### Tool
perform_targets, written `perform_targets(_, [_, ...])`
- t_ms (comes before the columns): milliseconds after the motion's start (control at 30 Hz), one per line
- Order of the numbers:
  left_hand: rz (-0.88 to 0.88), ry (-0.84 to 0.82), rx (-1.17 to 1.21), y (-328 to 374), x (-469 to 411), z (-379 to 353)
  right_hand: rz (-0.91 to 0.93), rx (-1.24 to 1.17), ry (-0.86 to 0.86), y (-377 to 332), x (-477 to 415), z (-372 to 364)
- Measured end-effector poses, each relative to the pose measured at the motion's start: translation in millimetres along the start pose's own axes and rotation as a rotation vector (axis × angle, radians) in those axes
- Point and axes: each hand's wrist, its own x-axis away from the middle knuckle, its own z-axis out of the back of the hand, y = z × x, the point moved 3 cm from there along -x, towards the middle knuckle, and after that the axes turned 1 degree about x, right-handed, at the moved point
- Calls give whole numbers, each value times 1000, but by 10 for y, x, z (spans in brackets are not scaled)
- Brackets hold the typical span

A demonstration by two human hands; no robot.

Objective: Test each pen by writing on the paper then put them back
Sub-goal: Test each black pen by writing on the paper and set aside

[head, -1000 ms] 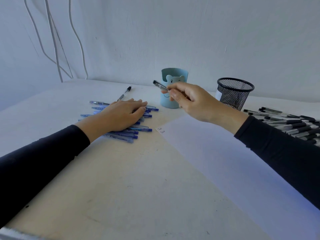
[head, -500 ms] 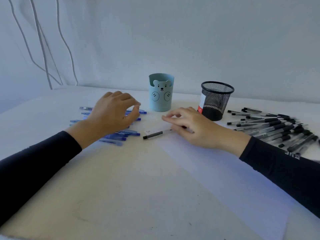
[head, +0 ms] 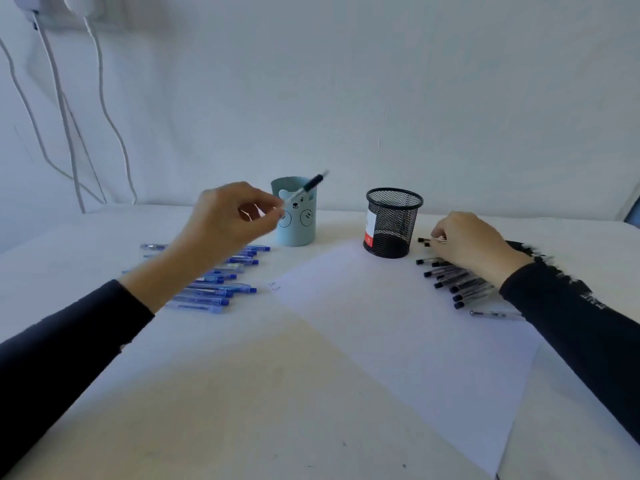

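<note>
Black pen (head: 308, 187) is light, stiff, slippery; left hand (head: 225, 223) pinches its end, near the 12 o'clock cup (head: 298, 233). Right hand (head: 474, 247) curls on pens (head: 450, 275); hold unclear.

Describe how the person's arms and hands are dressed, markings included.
Both arms wear long, close-fitting dark sleeves that end at the wrists: the left sleeve is plain, while the right sleeve carries small pale lettering on the forearm, too blurred to read. The left hand and right hand are bare, with no gloves or watch showing.
</note>
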Motion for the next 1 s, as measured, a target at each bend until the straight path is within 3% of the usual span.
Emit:
perform_targets(100, [123,239,-10,-233,-223,245,-9,4,-27,53,-20,-103])
perform_targets(167, [262,297,-61,-509,-313,344,-25,12,-30,64,-67,-141])
perform_targets(267, [435,152,-213,-906,-382,329,-58,27,-66,59,-133,-174])
perform_targets(367, [492,-17,-295,-1115,-440,165,-67,14,-82,62,-146,-190])
perform_targets(533, [516,-22,-387,-1208,-598,-5,-38,-50,-17,69,-57,-143])
perform_targets(733, [524,-161,-601,-1275,-596,-174,115,-93,230,33,-17,-50])
perform_targets(867, [523,-173,-702,-1297,-557,-176,12,-277,398,-16,-22,73])
perform_targets(1000, [524,-173,-667,-1386,-525,-90,-83,-565,386,-65,13,215])
